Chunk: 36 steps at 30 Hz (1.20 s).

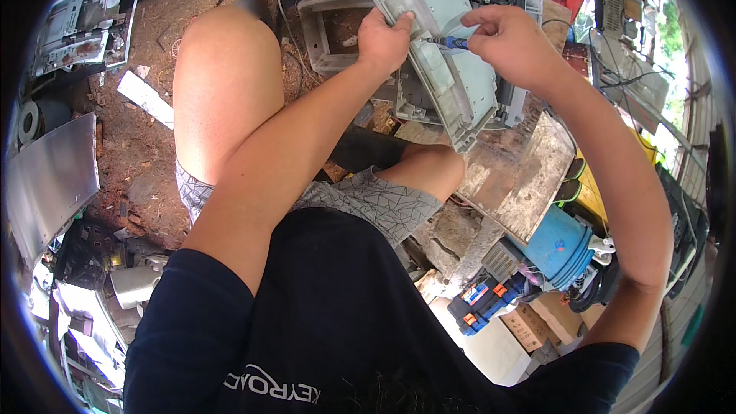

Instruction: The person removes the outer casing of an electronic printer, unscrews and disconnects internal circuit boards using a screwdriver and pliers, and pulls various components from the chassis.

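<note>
My left hand grips the edge of a pale green-grey plastic housing from a dismantled machine, which stands tilted in front of my knees. My right hand is closed on a small screwdriver with a blue handle; its tip points left into the housing, close to my left thumb. A grey open plastic frame lies just behind the housing on the ground.
Brown dirt ground with scrap lies to the left, with grey metal panels and a circuit-like plate. A worn board, a blue cylinder, a blue-and-orange part and cardboard boxes sit at right. My bare knees flank the housing.
</note>
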Each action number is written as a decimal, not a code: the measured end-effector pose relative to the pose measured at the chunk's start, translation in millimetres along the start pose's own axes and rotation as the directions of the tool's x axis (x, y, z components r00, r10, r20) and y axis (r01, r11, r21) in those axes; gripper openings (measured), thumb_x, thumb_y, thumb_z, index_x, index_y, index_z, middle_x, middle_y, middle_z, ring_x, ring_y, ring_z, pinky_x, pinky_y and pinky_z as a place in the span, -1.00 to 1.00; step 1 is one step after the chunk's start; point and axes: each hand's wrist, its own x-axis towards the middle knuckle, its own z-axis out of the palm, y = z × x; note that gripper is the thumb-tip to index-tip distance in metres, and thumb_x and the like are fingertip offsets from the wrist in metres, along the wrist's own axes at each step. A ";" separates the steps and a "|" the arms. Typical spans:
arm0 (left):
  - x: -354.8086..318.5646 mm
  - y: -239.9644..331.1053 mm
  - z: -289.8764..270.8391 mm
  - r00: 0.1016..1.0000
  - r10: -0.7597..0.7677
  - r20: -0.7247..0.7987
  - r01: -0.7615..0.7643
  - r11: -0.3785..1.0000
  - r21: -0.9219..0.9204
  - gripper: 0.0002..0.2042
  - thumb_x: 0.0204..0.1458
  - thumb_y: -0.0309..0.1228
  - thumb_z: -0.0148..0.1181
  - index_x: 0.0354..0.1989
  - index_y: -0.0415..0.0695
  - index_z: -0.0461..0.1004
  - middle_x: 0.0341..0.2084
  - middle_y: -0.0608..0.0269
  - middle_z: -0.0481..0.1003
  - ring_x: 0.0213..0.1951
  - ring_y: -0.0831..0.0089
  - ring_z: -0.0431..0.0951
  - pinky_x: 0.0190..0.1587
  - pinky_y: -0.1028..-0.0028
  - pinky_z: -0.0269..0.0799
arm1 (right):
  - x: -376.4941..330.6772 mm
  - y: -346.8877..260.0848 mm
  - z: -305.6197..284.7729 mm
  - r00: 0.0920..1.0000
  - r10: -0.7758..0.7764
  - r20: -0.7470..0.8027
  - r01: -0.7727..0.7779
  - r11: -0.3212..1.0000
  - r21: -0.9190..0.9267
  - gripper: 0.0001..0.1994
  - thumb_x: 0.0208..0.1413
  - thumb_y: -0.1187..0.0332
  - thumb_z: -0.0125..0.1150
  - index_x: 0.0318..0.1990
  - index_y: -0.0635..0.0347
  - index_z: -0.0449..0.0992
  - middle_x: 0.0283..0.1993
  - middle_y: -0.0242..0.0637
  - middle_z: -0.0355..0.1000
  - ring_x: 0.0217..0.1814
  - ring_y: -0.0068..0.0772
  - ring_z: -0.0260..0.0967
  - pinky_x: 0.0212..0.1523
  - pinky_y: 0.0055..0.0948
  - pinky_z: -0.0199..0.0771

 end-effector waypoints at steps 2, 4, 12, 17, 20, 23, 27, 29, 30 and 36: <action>-0.2 -3.1 1.3 1.000 0.010 0.009 -0.010 1.000 -0.017 -0.72 0.08 -0.34 0.21 -0.13 -0.28 0.50 -0.24 0.00 0.61 -0.18 0.22 0.62 -0.08 0.32 0.46 | 1.2 2.9 -3.6 0.938 0.285 0.198 -0.329 0.911 0.248 -0.73 0.00 0.27 0.17 -0.23 0.29 0.53 -0.42 -0.15 0.50 -0.48 -0.32 0.44 -0.38 -0.33 0.46; 0.9 -5.2 1.0 1.000 0.014 0.008 -0.014 1.000 -0.028 -0.72 0.08 -0.34 0.21 -0.13 -0.28 0.50 -0.24 0.00 0.60 -0.17 0.22 0.61 -0.07 0.32 0.46 | 2.9 -6.8 -7.5 0.784 0.454 0.423 -0.598 0.735 0.319 -0.74 0.03 0.27 0.14 -0.26 0.30 0.54 -0.42 -0.09 0.49 -0.50 -0.33 0.44 -0.41 -0.30 0.44; -4.7 3.1 -3.5 1.000 -0.003 0.020 0.003 1.000 -0.008 -0.71 0.11 -0.34 0.23 -0.08 -0.27 0.50 -0.20 0.15 0.59 -0.18 0.43 0.55 -0.08 0.41 0.44 | 4.8 7.1 4.5 0.920 -0.262 0.293 0.386 0.742 -0.548 -0.88 -0.01 0.33 0.16 -0.41 0.16 0.56 -0.47 -0.19 0.47 -0.59 -0.26 0.39 -0.52 -0.29 0.40; -6.2 11.6 -4.2 0.999 -0.035 0.022 0.034 0.998 0.054 -0.70 0.10 -0.32 0.24 -0.07 -0.25 0.51 -0.20 0.14 0.60 -0.18 0.42 0.56 -0.08 0.40 0.44 | -5.7 2.0 2.8 0.666 -0.667 0.333 0.623 0.253 -0.740 -0.87 -0.10 0.37 0.19 -0.38 0.18 0.57 -0.46 -0.16 0.52 -0.36 -0.15 0.55 -0.33 -0.20 0.53; -4.8 10.2 -3.8 0.998 -0.049 0.025 0.048 0.998 0.048 -0.69 0.09 -0.31 0.25 -0.07 -0.24 0.51 -0.20 0.14 0.60 -0.18 0.42 0.56 -0.08 0.40 0.44 | -6.6 3.3 5.4 0.858 -0.509 0.073 0.426 0.623 -0.657 -0.85 -0.05 0.38 0.18 -0.33 0.24 0.56 -0.40 -0.19 0.53 -0.40 -0.25 0.52 -0.38 -0.31 0.50; -6.3 10.9 -4.0 0.999 -0.036 0.009 0.036 0.999 0.037 -0.71 0.07 -0.32 0.24 -0.11 -0.26 0.51 -0.23 0.05 0.60 -0.18 0.29 0.60 -0.08 0.35 0.46 | -5.9 -1.6 6.1 0.984 -0.177 0.013 0.177 0.971 -0.161 -0.79 0.01 0.32 0.17 -0.27 0.27 0.55 -0.43 -0.29 0.48 -0.49 -0.41 0.44 -0.46 -0.46 0.44; -1.0 2.8 -2.7 1.000 -0.016 0.003 0.016 1.000 0.006 -0.72 0.06 -0.33 0.24 -0.13 -0.26 0.51 -0.25 0.02 0.61 -0.20 0.24 0.62 -0.08 0.33 0.47 | -4.7 -5.0 -9.0 0.932 0.247 0.265 -0.335 0.864 0.375 -0.73 0.08 0.22 0.17 -0.22 0.26 0.55 -0.54 -0.36 0.38 -0.55 -0.57 0.32 -0.58 -0.55 0.28; -0.4 -1.6 -1.0 1.000 0.001 0.011 -0.001 1.000 -0.023 -0.72 0.06 -0.33 0.24 -0.13 -0.26 0.51 -0.25 0.02 0.61 -0.19 0.24 0.61 -0.08 0.33 0.46 | -5.2 -7.2 -12.7 0.848 0.360 0.389 -0.502 0.783 0.369 -0.72 0.09 0.20 0.16 -0.20 0.24 0.55 -0.56 -0.38 0.36 -0.56 -0.60 0.28 -0.62 -0.57 0.20; -1.0 -3.3 -0.9 1.000 0.006 0.014 -0.005 0.999 -0.037 -0.72 0.06 -0.33 0.24 -0.14 -0.26 0.51 -0.25 0.02 0.61 -0.19 0.24 0.61 -0.08 0.33 0.46 | -4.3 -8.0 -15.4 0.783 0.409 0.468 -0.581 0.750 0.316 -0.72 0.10 0.19 0.16 -0.20 0.23 0.55 -0.55 -0.38 0.37 -0.56 -0.61 0.27 -0.63 -0.58 0.17; -0.3 -7.2 -0.2 1.000 0.022 0.011 -0.022 1.000 -0.012 -0.71 0.06 -0.32 0.24 -0.12 -0.27 0.50 -0.24 0.01 0.60 -0.18 0.21 0.61 -0.08 0.31 0.45 | 8.6 1.0 -12.1 0.818 0.337 0.466 -0.447 0.882 0.146 -0.71 0.08 0.17 0.21 -0.29 0.25 0.53 -0.56 -0.35 0.36 -0.54 -0.54 0.31 -0.54 -0.51 0.27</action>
